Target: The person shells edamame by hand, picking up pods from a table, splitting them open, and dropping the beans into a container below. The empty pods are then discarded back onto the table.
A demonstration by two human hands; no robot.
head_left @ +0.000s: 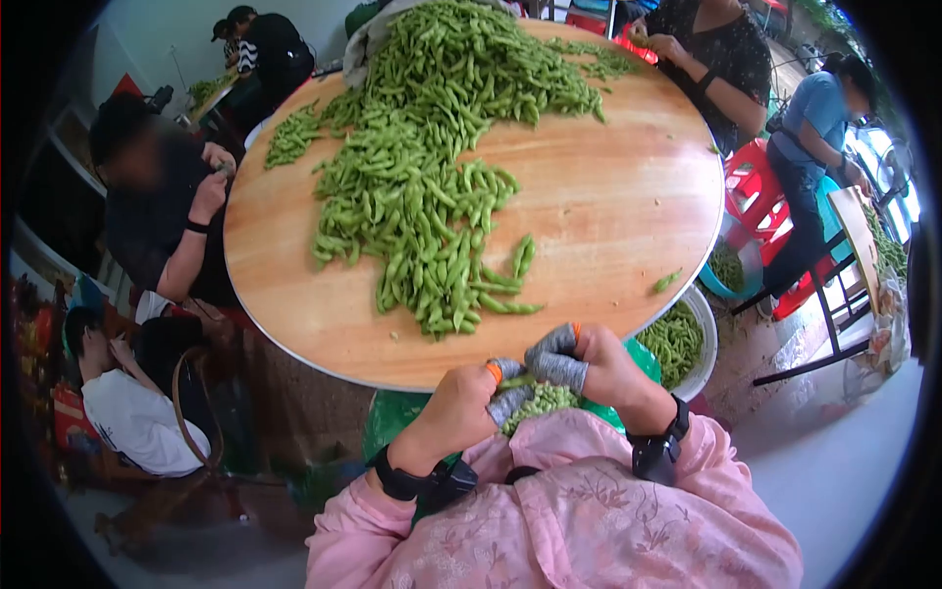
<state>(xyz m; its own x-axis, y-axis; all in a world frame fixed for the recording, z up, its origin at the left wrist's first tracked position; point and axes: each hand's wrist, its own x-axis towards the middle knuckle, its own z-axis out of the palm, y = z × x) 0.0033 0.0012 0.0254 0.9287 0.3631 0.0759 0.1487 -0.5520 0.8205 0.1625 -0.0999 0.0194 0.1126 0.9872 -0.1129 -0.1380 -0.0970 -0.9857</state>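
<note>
My left hand [463,402] and my right hand [591,365] are close together at the table's near edge, above my lap. Both wear grey finger covers with orange bands. Between them is a green pod [518,380], pinched in the left fingers; the right fingers are bent closed close by, and what they hold is hidden. Under the hands lie shelled green beans [540,401] with green plastic [386,417] around them. On the round wooden table [608,226] a large heap of green pods [422,187] spreads from the far edge toward me.
A white tub of pods [677,344] stands below the table at right. People sit at the table's left [157,196] and far right [716,69]. Another person [819,128] sits beyond red stools [756,191]. Someone in white [137,417] is at lower left.
</note>
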